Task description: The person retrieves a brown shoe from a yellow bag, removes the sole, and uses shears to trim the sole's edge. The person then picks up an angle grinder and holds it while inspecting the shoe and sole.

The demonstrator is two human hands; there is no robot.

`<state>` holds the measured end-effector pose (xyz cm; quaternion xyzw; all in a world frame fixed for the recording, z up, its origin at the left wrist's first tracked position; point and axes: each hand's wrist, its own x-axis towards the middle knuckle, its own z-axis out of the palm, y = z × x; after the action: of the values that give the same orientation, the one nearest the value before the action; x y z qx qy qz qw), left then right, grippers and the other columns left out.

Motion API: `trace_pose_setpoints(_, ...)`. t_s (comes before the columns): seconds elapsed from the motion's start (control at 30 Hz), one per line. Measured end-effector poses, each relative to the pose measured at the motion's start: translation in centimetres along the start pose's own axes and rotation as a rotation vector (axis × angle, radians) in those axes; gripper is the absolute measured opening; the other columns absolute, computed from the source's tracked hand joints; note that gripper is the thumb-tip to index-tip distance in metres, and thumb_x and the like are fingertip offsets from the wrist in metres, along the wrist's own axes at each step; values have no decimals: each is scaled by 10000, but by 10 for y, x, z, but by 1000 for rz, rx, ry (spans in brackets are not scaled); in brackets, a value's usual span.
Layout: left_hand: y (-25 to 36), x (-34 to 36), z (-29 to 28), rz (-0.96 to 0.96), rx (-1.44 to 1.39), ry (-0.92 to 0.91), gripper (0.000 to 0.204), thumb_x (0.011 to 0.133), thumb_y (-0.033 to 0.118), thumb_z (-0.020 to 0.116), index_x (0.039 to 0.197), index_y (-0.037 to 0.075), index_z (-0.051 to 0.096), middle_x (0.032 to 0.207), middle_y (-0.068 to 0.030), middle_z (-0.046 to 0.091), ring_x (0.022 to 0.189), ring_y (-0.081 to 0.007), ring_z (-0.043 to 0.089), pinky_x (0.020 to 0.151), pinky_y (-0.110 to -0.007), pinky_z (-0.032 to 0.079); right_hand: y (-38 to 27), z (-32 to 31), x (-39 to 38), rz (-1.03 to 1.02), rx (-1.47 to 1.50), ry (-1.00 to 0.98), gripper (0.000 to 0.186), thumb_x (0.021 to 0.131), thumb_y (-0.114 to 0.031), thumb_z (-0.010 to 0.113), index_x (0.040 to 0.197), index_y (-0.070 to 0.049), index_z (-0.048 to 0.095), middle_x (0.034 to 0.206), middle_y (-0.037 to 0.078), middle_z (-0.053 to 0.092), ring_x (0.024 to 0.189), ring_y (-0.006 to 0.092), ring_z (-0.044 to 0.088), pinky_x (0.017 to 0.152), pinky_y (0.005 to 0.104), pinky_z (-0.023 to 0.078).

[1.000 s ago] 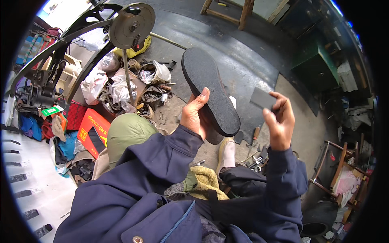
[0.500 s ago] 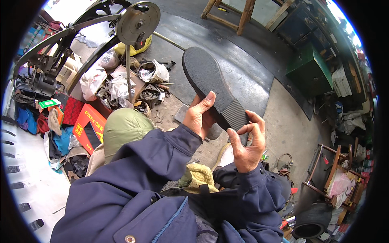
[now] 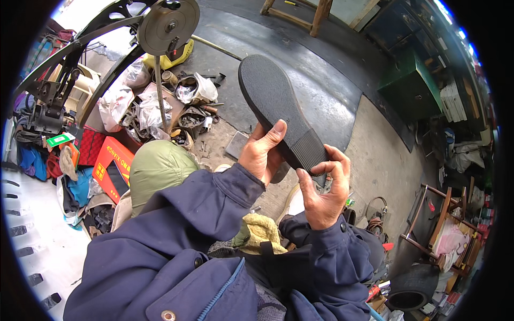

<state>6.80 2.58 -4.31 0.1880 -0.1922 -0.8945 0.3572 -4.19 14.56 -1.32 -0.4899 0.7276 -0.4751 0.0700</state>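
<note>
A dark shoe is held sole-up, its black textured sole [image 3: 270,96] turned to face me. My left hand [image 3: 261,152] is closed round its middle, thumb lying along the side of the sole. At the heel end sits a ribbed black heel piece [image 3: 308,144], which my right hand [image 3: 326,190] pinches along its lower edge with thumb and bent fingers. The shoe's upper is mostly hidden behind the sole and hands. My lap below holds a pale yellow cloth [image 3: 259,230], beside a green padded knee [image 3: 158,171].
A black cast machine with a metal wheel [image 3: 168,27] stands at upper left. Bags of small parts [image 3: 195,88], a red box [image 3: 110,171] and coloured bundles lie left. Rightward are a green cabinet [image 3: 407,91], a fallen wooden frame [image 3: 444,224] and a tyre [image 3: 407,289]. A wooden stool [image 3: 289,21] is behind.
My right hand has moved left and down, bringing the loose dark square piece onto the heel end of the sole, where it now lies. The shoe is turned slightly in my left hand.
</note>
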Motion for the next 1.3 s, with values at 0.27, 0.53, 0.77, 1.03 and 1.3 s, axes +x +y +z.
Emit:
trace_pose_setpoints(0.27, -13, -2, -2, -23, 107, -79, 624, 917, 124, 737, 1450, 57, 417, 1281, -119, 578, 1192, -288, 600, 1058, -447, 498, 2, 1, -4, 6, -17, -1, 281, 700, -20, 851, 867, -47, 627, 1213, 189, 597, 1143, 321, 592, 956, 414, 471)
trace_pose_setpoints(0.53, 6, 1, -5, -82, 6, 97, 374, 938, 84, 647, 1291, 8, 549, 1195, -139, 663, 1097, -265, 678, 979, -429, 575, 9, 0, -6, 235, 502, -75, 557, 811, -25, 812, 1293, 4, 533, 1301, 121, 609, 1177, 192, 600, 960, 313, 500)
trace_pose_setpoints(0.77, 22, 5, -13, -142, -78, 149, 265, 956, 122, 623, 1178, -24, 626, 1142, -148, 719, 1077, -275, 702, 1023, -422, 552, 9, 0, -8, 358, 715, -84, 428, 886, 4, 732, 1288, 23, 587, 1234, 103, 649, 1131, 164, 622, 981, 302, 509)
trace_pose_setpoints(1.03, 18, 8, -19, -219, 14, 170, 355, 994, 182, 586, 1283, -25, 579, 1245, -181, 679, 1187, -310, 652, 1071, -479, 510, 15, 4, -9, 525, 884, -84, 395, 919, -35, 719, 1294, 17, 604, 1198, 98, 659, 1029, 111, 624, 926, 254, 519)
trace_pose_setpoints(1.3, 17, 9, -15, -258, 117, 28, 378, 1015, 234, 584, 1283, -32, 584, 1259, -183, 672, 1183, -306, 654, 1048, -459, 526, 7, 2, -6, 311, 528, -105, 643, 848, -141, 823, 1410, -12, 536, 1269, 80, 605, 979, 93, 596, 833, 230, 508)
